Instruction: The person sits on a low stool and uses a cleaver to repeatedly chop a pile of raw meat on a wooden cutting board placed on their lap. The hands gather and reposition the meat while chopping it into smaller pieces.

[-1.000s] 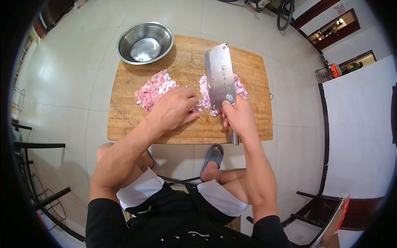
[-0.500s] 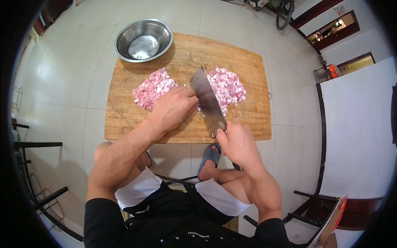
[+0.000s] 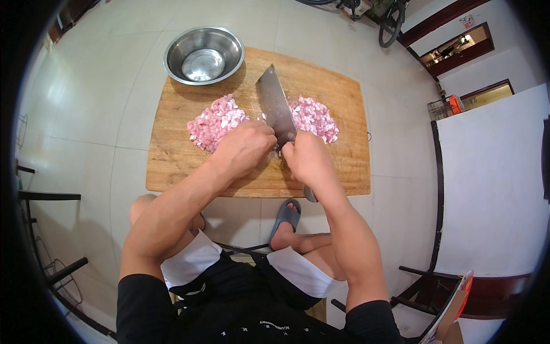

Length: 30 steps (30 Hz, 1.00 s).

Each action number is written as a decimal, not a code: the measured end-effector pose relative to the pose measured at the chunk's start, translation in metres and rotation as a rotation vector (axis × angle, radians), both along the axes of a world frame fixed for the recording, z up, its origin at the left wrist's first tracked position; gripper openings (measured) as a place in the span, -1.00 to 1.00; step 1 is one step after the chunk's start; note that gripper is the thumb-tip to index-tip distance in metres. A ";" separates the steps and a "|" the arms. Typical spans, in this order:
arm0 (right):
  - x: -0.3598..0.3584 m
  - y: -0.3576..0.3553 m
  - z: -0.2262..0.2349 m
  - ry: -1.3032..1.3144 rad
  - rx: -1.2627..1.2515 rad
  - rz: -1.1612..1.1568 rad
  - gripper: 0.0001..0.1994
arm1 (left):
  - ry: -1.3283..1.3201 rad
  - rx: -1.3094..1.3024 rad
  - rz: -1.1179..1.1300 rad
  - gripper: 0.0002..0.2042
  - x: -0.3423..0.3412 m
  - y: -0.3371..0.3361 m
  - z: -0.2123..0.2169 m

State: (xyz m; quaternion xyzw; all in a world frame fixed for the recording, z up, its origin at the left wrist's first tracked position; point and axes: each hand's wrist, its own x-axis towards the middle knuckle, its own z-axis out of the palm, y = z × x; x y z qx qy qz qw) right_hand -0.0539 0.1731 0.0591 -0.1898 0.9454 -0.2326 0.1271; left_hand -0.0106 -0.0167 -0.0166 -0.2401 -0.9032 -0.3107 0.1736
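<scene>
Head view: the right hand (image 3: 308, 160) was clenched around the handle of one cleaver (image 3: 277, 110), its blade lying between two piles of diced pink meat. The left hand (image 3: 243, 148) was loosely curled, fingers resting at the blade's heel beside the left pile (image 3: 217, 121). Half a second earlier the blade lay angled lower and leftward; it had since swung upward. One wooden board (image 3: 338, 172), one steel bowl (image 3: 203, 55), right pile (image 3: 314, 117).

My cleaver (image 3: 277, 112) has a dull grey steel blade. The meat (image 3: 217, 120) is pink, flecked with white (both heaps alike). The board (image 3: 344, 103) is honey-brown wood with darker grain, the bowl (image 3: 203, 54) shiny silver, the floor (image 3: 86, 103) pale cream tile. My sandal (image 3: 285, 217) is grey; my shorts (image 3: 189, 261) are black with white cuffs.
</scene>
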 end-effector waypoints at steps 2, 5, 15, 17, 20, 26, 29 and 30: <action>-0.009 0.004 -0.003 -0.105 -0.084 -0.055 -0.71 | 0.002 0.003 0.012 -0.90 0.004 0.000 0.006; -0.017 0.011 0.006 -0.355 -0.191 -0.164 -0.69 | -0.011 0.052 0.054 -0.88 0.010 0.000 0.009; 0.021 0.013 0.035 -0.201 0.098 -0.024 -0.66 | -0.066 -0.060 0.295 -0.74 0.006 0.006 0.009; 0.031 0.024 0.034 -0.166 0.117 -0.001 -0.65 | -0.057 -0.054 0.271 -0.76 0.005 0.004 0.009; 0.034 0.036 0.027 -0.086 0.144 0.053 -0.66 | -0.048 -0.046 0.231 -0.80 0.004 0.003 0.010; 0.026 0.004 0.023 -0.055 0.147 0.011 -0.68 | -0.050 -0.067 0.244 -0.85 0.002 0.006 0.005; 0.015 -0.002 0.016 -0.023 0.101 0.026 -0.68 | -0.048 -0.060 0.238 -0.85 -0.001 0.003 0.005; 0.010 -0.003 0.014 -0.016 0.101 0.030 -0.68 | -0.045 -0.055 0.231 -0.85 -0.002 0.002 0.006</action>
